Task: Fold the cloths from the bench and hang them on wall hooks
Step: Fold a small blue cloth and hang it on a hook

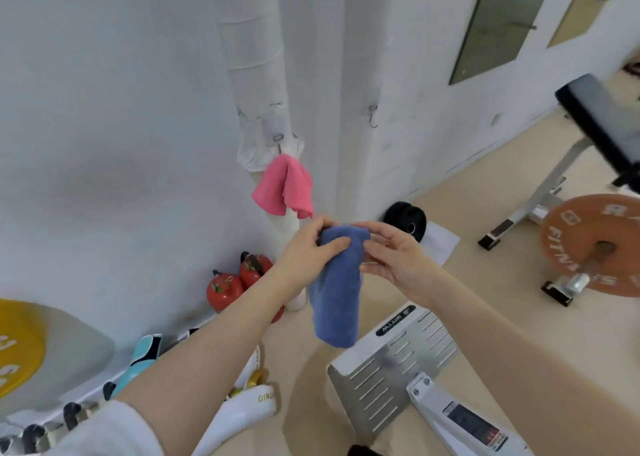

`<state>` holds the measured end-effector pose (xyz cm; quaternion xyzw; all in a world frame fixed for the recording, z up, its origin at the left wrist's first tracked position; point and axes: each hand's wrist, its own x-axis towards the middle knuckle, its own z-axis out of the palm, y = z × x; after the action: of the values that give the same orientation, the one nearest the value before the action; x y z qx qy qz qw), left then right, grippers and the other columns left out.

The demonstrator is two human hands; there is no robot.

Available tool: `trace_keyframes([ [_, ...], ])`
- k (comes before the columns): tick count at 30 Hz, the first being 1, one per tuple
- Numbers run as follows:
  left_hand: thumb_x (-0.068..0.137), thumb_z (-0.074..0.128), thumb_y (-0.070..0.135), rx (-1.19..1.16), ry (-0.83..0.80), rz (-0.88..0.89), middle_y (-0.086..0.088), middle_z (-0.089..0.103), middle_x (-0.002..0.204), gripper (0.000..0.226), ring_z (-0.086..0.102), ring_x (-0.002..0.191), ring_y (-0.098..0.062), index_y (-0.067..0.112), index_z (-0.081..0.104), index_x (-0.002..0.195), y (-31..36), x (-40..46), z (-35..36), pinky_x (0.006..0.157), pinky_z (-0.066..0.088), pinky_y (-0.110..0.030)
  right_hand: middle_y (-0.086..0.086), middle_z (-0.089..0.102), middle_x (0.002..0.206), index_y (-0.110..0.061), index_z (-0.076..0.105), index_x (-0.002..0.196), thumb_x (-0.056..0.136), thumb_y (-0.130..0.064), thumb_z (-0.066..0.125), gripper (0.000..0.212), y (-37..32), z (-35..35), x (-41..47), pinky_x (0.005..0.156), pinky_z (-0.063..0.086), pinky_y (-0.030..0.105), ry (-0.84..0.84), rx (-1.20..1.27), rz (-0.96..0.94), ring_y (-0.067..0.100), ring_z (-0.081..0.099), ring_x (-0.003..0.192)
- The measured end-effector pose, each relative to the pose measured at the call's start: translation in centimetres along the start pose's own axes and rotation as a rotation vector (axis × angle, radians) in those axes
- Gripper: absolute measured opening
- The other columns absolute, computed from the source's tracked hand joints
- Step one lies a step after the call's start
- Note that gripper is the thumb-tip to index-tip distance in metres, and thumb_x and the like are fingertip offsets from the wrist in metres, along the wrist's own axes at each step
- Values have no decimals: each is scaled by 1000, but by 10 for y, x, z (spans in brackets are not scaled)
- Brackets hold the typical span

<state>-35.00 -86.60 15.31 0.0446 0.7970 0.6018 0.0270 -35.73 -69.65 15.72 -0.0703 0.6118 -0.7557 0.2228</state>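
Observation:
A folded blue cloth (337, 289) hangs down in front of me in mid-air. My left hand (306, 248) grips its top edge, thumb across the front. My right hand (391, 255) touches the cloth's top right side with loosely bent fingers. A pink cloth (284, 187) hangs from a hook (278, 138) on the white wrapped pipe just above and behind my hands. An empty metal hook (372, 116) sits on the white wall corner to the right of the pink cloth.
A weight bench (595, 116) stands at the right with an orange weight plate (595, 244) beside it. A black plate (405, 220) leans at the wall corner. Red kettlebells (225, 291) sit on the floor at left. A white metal machine base (391, 362) lies below my hands.

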Motion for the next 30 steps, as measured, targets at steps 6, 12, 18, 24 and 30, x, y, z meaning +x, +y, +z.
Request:
trace_keyframes([
  [6,89,56,8,178,-118,70,19,52,77,12,49,69,5,19,52,90,22,71,41,65,39,-12,5,63,84,-18,58,92,93,0,47,21,-28,-69,36,61,54,24,68,-239,-4,13,61,68],
  [12,88,57,10,195,-19,57,9,51,66,23,49,55,3,25,47,74,26,124,48,56,40,-10,6,50,93,-24,59,81,88,-7,57,19,-44,-107,88,68,41,20,177,-593,-134,12,49,68],
  [18,90,54,12,283,-116,20,7,49,69,6,44,63,-9,14,50,85,22,193,44,65,39,-26,2,50,67,-10,52,92,92,-11,50,2,-57,-138,140,54,39,21,142,-553,-37,6,47,51],
  [24,93,51,17,96,-146,-111,3,46,61,16,39,52,-11,21,50,78,10,282,39,52,34,-21,-11,47,46,-26,51,81,93,-10,45,21,-73,-172,214,52,38,22,295,-533,-70,3,41,42],
  [30,90,55,19,115,-98,-127,6,58,75,9,51,66,-10,24,54,84,-8,379,8,62,39,-21,-9,55,69,-32,56,80,91,-13,50,22,-92,-195,317,63,42,26,367,-572,-81,9,49,63],
])
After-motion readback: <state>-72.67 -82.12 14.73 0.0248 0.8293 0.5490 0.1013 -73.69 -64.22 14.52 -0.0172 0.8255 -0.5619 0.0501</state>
